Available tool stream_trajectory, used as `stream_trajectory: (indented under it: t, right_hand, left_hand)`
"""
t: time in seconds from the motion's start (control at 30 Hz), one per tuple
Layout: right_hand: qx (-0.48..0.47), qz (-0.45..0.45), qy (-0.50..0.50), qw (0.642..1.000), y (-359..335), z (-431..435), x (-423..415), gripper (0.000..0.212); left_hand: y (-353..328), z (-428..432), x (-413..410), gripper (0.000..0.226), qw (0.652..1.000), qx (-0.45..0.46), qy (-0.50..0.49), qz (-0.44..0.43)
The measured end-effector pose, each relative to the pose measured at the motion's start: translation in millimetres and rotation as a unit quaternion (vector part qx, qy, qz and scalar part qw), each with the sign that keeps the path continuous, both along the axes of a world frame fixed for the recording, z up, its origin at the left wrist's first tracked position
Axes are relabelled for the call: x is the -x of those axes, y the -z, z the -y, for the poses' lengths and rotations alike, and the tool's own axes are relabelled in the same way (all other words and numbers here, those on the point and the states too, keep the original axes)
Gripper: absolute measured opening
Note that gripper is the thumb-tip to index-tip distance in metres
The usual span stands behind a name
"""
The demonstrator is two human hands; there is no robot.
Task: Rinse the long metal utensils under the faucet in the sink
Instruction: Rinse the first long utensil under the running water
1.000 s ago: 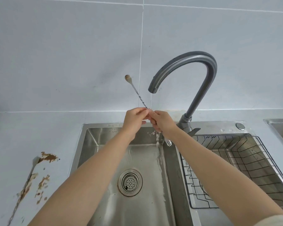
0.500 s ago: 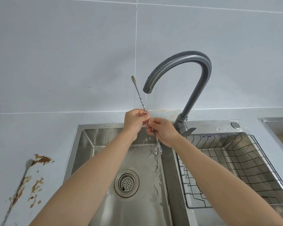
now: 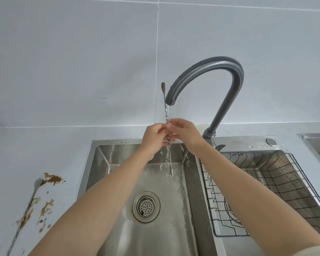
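Note:
A long thin twisted metal spoon (image 3: 164,100) stands nearly upright under the grey curved faucet (image 3: 207,65), its small bowl end up beside the spout and its lower end hanging over the steel sink (image 3: 107,157). My left hand (image 3: 154,138) and my right hand (image 3: 185,133) both pinch its shaft at the middle, fingertips touching. A thin stream of water runs from the spout onto the hands and splashes below. A second long metal spoon (image 3: 29,206), smeared brown, lies on the counter at the left.
Brown sauce stains (image 3: 51,179) spot the counter around the dirty spoon. A black wire drying rack (image 3: 266,191) fills the right basin. The drain strainer (image 3: 146,206) sits in the left basin. Grey tiled wall behind; another steel rim at far right.
The spoon has swung from leaning left to nearly upright, its top now beside the spout. Both hands have risen slightly and closed together on the shaft.

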State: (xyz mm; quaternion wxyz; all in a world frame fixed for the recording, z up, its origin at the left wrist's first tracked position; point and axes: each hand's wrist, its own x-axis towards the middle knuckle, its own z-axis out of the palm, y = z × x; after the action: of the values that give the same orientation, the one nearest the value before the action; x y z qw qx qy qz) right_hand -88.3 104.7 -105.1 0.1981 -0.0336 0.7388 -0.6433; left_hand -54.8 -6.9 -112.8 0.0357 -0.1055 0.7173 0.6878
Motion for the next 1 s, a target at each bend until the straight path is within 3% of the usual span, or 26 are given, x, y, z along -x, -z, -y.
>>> stream_trajectory:
  t: [0.1, 0.3, 0.5, 0.7, 1.0]
  right_hand:
    - [-0.020, -0.027, -0.001, 0.999, -9, 13, -1, 0.005]
    - [-0.013, -0.028, 0.025, 0.999, -8, 25, -1, 0.025]
    - [-0.010, -0.006, 0.027, 1.000, -3, 27, -6, 0.022]
    - [0.041, 0.017, 0.053, 0.998, -8, 21, -8, 0.014]
    - [0.028, 0.030, 0.074, 0.996, -9, 23, -12, 0.025]
  left_hand:
    - [-3, 2, -3, 0.033, 1.000, 0.007, -0.001, -0.002]
    - [-1, 10, -12, 0.036, 1.000, 0.023, -0.011, 0.008]
    - [8, 19, -19, 0.021, 0.999, 0.028, 0.023, 0.028]
    - [11, 23, -23, 0.022, 0.998, 0.023, 0.025, 0.044]
    - [11, 17, -30, 0.023, 0.999, 0.022, 0.020, 0.039]
